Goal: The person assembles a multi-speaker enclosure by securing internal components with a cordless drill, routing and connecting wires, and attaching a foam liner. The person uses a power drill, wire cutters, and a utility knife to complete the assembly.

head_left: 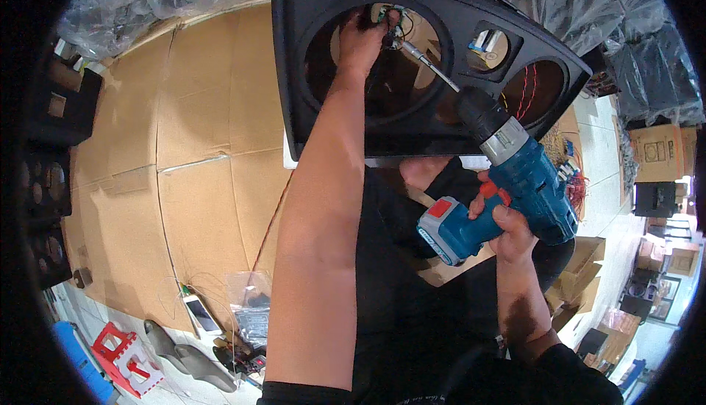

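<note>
Tiled floor (599, 158): cardboard sheet (118, 236) spread over it, beyond grey shoes (204, 367) lying on tile. Red-and-white plastic item (137, 367) just left of shoes.

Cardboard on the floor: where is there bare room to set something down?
The cardboard has a broad bare patch between the black boxes at left and the cabinet and left forearm. It is crowded along the lower edge, near the phone and bag, and where the left hand and drill bit reach into the cabinet.
</note>
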A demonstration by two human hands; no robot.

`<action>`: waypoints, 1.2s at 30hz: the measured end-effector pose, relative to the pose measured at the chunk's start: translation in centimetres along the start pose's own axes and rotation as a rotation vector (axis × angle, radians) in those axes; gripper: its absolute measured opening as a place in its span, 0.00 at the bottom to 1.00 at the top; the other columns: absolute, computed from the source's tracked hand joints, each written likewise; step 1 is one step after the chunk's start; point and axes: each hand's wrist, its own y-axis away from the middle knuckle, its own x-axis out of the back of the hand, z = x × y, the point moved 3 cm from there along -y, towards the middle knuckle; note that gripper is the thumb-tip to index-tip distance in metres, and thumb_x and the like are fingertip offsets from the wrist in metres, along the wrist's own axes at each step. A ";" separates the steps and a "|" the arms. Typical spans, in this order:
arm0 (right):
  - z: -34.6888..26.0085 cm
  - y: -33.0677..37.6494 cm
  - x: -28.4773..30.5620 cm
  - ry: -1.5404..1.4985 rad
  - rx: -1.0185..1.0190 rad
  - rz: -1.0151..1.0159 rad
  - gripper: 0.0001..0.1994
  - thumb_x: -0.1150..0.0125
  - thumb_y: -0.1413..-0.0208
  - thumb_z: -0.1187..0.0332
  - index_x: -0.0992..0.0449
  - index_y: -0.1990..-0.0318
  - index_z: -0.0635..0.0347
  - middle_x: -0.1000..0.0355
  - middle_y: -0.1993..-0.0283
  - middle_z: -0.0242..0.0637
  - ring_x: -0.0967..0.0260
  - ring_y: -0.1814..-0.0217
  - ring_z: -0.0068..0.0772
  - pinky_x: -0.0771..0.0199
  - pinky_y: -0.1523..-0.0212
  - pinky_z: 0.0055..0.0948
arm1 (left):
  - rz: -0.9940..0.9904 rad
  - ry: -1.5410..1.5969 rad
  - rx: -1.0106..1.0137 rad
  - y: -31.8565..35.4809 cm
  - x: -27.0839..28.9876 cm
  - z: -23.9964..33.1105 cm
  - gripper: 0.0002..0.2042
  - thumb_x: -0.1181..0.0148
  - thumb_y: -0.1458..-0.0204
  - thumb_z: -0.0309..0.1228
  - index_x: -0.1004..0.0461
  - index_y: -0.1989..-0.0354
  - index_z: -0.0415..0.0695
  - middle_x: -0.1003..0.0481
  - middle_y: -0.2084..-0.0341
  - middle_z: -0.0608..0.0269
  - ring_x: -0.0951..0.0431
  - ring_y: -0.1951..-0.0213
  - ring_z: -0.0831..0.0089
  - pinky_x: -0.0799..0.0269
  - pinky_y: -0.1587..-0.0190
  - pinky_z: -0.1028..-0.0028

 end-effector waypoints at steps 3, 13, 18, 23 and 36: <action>-0.2 -0.2 -0.5 0.024 0.021 0.082 0.33 0.38 0.57 0.69 0.37 0.40 0.69 0.29 0.48 0.49 0.27 0.64 0.37 0.25 0.63 0.36 | 0.103 -0.011 0.149 1.9 -2.1 2.2 0.22 0.31 0.50 0.34 0.27 0.48 0.37 0.22 0.55 0.57 0.22 0.58 0.66 0.29 0.52 0.70; -0.3 -2.8 -3.2 0.217 0.011 0.122 0.27 0.37 0.52 0.71 0.32 0.42 0.66 0.27 0.49 0.43 0.27 0.63 0.31 0.25 0.61 0.33 | 0.207 -0.358 -0.355 1.7 -1.9 0.9 0.14 0.38 0.48 0.30 0.24 0.55 0.35 0.20 0.66 0.49 0.20 0.62 0.61 0.28 0.55 0.70; -1.0 -3.5 -4.0 0.326 0.071 0.052 0.16 0.38 0.46 0.72 0.26 0.50 0.61 0.25 0.59 0.33 0.29 0.59 0.26 0.29 0.55 0.31 | 0.224 -0.543 -0.295 2.6 -1.7 2.6 0.14 0.38 0.48 0.30 0.23 0.55 0.36 0.20 0.65 0.49 0.19 0.61 0.61 0.28 0.54 0.69; -0.5 -4.1 -4.2 0.373 0.160 0.087 0.11 0.36 0.46 0.72 0.23 0.55 0.60 0.23 0.63 0.34 0.28 0.60 0.25 0.28 0.57 0.31 | 0.234 -0.505 -0.305 1.9 -1.2 1.7 0.11 0.38 0.46 0.29 0.23 0.58 0.36 0.19 0.67 0.52 0.20 0.62 0.64 0.29 0.55 0.72; -1.0 -6.2 -5.5 0.641 0.340 0.182 0.09 0.31 0.50 0.69 0.20 0.62 0.61 0.21 0.66 0.35 0.24 0.68 0.27 0.24 0.66 0.29 | 0.200 -0.381 -0.262 2.0 -1.6 2.0 0.07 0.37 0.45 0.30 0.19 0.62 0.43 0.18 0.68 0.59 0.21 0.64 0.73 0.29 0.57 0.75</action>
